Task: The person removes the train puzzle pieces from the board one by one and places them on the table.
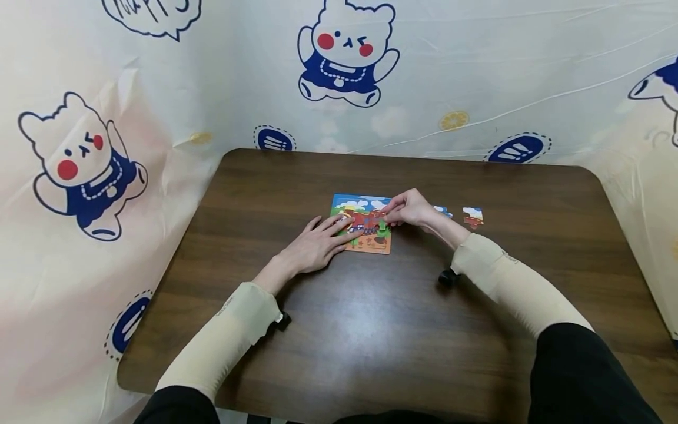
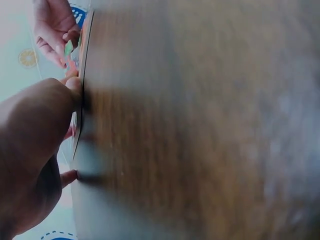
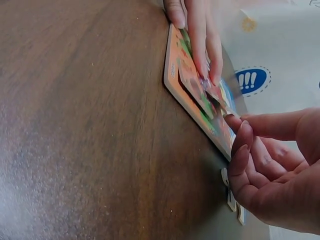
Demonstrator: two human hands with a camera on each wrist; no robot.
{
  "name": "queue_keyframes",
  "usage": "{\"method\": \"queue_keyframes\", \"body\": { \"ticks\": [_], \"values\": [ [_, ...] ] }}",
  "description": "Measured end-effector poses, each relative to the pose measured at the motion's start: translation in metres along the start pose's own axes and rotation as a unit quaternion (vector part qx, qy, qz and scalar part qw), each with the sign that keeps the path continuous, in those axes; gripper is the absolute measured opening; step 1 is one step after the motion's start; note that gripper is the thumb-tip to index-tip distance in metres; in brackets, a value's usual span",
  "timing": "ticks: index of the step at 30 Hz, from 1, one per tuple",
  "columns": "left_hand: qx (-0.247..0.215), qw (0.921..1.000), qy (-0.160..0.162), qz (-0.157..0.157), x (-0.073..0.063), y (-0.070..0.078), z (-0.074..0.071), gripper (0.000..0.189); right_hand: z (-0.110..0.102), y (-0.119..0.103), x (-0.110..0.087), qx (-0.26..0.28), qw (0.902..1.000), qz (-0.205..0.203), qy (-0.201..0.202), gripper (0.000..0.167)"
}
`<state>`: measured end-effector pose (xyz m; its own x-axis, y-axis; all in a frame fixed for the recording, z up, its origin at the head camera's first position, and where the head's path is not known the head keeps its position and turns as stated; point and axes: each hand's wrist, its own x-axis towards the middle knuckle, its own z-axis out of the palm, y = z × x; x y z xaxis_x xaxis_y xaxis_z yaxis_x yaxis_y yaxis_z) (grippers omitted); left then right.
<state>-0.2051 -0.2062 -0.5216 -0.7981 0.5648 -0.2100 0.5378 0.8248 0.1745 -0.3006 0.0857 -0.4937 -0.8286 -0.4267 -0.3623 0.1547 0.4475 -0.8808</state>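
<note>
A colourful jigsaw board with a blue-sky top and an orange lower border lies on the table. My left hand rests across its left side, fingers spread and pressing on the picture's pieces. At the board's right side, my right hand pinches a jigsaw piece between thumb and forefinger. That piece shows some green in the left wrist view and is held tilted, its lower edge at the picture. In the right wrist view, a joined section of pieces sits slightly raised over the board's recess near the left fingertips.
Just right of the board, partly behind my right hand, lies a blue-and-white loose piece. Another loose piece is farther right. The brown wooden table has rounded corners and meets a printed curtain at the back.
</note>
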Motion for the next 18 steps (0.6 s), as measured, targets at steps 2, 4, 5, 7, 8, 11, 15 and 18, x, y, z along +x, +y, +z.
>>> {"method": "queue_keyframes", "body": {
  "ticks": [2,4,5,7,8,11,15,18],
  "values": [
    [0.005,1.0,-0.001,0.001,0.001,0.0,0.0,0.056,0.0,0.0,-0.002,-0.003,1.0,0.001,0.008,0.025],
    [0.009,0.9999,-0.003,0.004,0.002,0.001,0.0,0.056,0.001,0.0,-0.004,-0.007,0.9998,0.002,0.017,0.024],
    [0.01,0.9999,-0.004,0.006,0.002,0.001,0.0,0.056,0.001,-0.001,-0.005,-0.013,0.9997,0.0,0.022,0.023],
    [0.008,0.9999,-0.005,0.01,0.004,0.002,0.0,0.056,0.002,-0.003,-0.009,-0.032,0.999,-0.007,0.032,0.02],
    [0.008,0.9999,-0.004,0.012,0.004,0.002,-0.001,0.056,0.003,-0.004,-0.011,-0.044,0.9983,-0.015,0.036,0.019],
    [0.01,0.9999,-0.003,0.014,0.004,0.002,-0.003,0.057,0.007,-0.01,-0.015,-0.087,0.9944,-0.045,0.041,0.016],
    [0.012,0.9999,-0.003,0.011,0.003,0.001,-0.003,0.057,0.008,-0.015,-0.018,-0.098,0.9928,-0.053,0.043,0.014],
    [0.015,0.9998,-0.005,0.012,0.002,0.0,-0.001,0.057,0.002,-0.011,-0.019,-0.066,0.9959,-0.041,0.046,0.017]
  ]
}}
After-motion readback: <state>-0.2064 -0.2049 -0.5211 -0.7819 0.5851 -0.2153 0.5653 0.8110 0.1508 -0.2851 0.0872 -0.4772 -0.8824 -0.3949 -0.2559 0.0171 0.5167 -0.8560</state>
